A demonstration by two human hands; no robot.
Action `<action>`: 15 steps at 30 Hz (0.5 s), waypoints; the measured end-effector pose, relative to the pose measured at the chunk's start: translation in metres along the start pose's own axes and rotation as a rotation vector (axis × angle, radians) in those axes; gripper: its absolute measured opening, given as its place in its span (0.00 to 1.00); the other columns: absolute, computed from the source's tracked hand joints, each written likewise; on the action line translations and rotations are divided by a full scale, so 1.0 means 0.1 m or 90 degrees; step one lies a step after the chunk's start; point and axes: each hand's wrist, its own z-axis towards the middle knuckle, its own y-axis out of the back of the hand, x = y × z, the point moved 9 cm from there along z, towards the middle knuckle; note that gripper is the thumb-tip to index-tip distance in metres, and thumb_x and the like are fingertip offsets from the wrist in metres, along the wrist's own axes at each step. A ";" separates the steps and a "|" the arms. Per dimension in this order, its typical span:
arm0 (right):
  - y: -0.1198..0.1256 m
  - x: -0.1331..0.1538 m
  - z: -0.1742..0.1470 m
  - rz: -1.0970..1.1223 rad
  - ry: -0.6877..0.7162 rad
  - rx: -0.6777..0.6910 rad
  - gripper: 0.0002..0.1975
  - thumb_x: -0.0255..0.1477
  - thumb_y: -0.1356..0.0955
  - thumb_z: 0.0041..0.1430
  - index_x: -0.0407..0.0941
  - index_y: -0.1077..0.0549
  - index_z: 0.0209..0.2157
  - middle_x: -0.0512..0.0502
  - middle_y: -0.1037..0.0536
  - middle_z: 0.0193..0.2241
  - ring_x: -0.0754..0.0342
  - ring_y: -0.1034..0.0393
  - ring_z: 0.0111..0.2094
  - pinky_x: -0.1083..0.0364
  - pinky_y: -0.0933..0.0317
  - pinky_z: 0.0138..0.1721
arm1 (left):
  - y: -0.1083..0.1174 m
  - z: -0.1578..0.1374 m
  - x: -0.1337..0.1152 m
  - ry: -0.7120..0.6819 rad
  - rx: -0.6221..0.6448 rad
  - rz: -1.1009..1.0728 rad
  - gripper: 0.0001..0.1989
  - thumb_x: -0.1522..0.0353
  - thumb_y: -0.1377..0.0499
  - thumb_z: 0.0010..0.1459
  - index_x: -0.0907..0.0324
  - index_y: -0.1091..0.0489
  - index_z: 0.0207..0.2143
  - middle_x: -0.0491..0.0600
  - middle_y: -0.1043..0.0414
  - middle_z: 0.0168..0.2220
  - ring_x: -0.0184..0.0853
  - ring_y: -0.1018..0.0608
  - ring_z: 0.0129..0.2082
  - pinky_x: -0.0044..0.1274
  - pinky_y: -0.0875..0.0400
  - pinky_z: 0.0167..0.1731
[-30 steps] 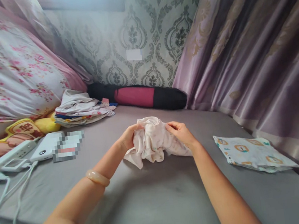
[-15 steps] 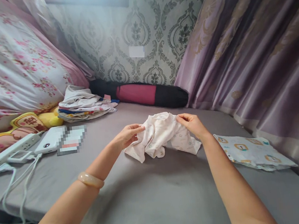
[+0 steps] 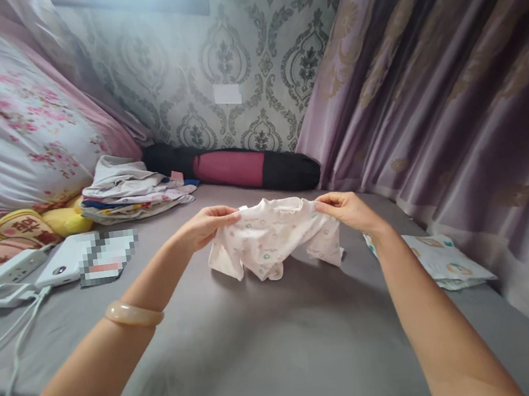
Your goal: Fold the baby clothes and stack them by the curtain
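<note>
A small, pale pink long-sleeved baby top (image 3: 273, 235) with a faint print hangs between my hands over the grey bed sheet (image 3: 273, 345). Its neckline faces up and its sleeves droop at both sides. My left hand (image 3: 212, 225) pinches the left shoulder between thumb and fingers. At the other shoulder, my right hand (image 3: 346, 210) grips the cloth the same way. The lower part of the top sags in folds close to the sheet; whether it touches I cannot tell.
Folded clothes (image 3: 131, 188) are stacked at the back left, beside a black and red rolled bag (image 3: 232, 166). A power strip (image 3: 8, 274), a white power bank (image 3: 63, 261) and cables lie left. A printed folded cloth or packet (image 3: 450, 259) lies right, near the curtain (image 3: 427, 107).
My hands have drawn apart, stretching the top's shoulders. The bunched cloth now hangs more open, with its neckline and printed front showing. The camera view has shifted slightly.
</note>
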 end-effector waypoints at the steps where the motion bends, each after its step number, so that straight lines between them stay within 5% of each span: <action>1: 0.01 0.04 0.00 -0.010 0.008 0.016 0.22 0.47 0.27 0.47 0.44 0.21 0.37 0.45 0.19 0.35 0.50 0.28 0.36 0.52 0.35 0.40 | 0.01 0.00 -0.10 -0.019 -0.002 0.028 0.19 0.63 0.26 0.38 0.61 0.23 0.34 0.50 0.22 0.30 0.32 0.23 0.27 0.22 0.28 0.29; 9: 0.08 0.51 0.11 -0.057 0.059 0.082 0.19 0.45 0.28 0.49 0.46 0.20 0.38 0.47 0.20 0.35 0.50 0.27 0.36 0.52 0.34 0.38 | -0.06 -0.20 -1.22 -0.259 -0.059 0.367 0.17 0.58 0.31 0.43 0.57 0.21 0.34 0.49 0.24 0.30 0.34 0.24 0.29 0.23 0.30 0.28; 15: 0.26 0.80 0.25 -0.150 0.134 -0.030 0.16 0.43 0.29 0.53 0.47 0.22 0.37 0.47 0.20 0.34 0.50 0.27 0.36 0.53 0.35 0.37 | -0.15 -0.24 -1.82 -0.410 -0.142 0.630 0.14 0.57 0.37 0.49 0.57 0.21 0.33 0.46 0.25 0.28 0.34 0.25 0.29 0.23 0.33 0.27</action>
